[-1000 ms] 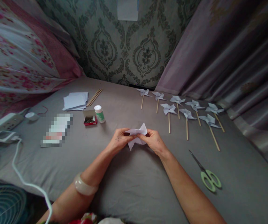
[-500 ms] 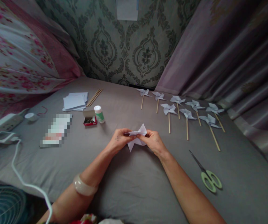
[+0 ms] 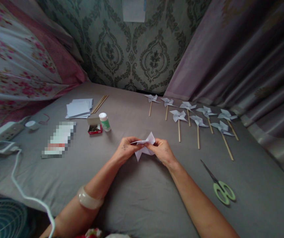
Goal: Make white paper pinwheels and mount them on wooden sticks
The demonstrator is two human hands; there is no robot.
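Between my two hands is a white paper pinwheel without a stick in view, its pointed blades sticking out above and below the fingers. My left hand pinches it from the left side, and my right hand pinches it from the right, thumbs meeting near its middle. The centre is covered by the fingers. Ahead and to the left stand a small red box of metal pins with its lid up and a white bottle with a green label.
Several finished pinwheels on sticks lie at the right, with green-handled scissors nearer me. White paper sheets and wooden sticks lie at the back left. A blurred-out flat object, a power strip and a fan are at the left.
Hardly anything differs. Both hands keep their grip on the paper pinwheel in the same place, and the view has shifted very slightly.
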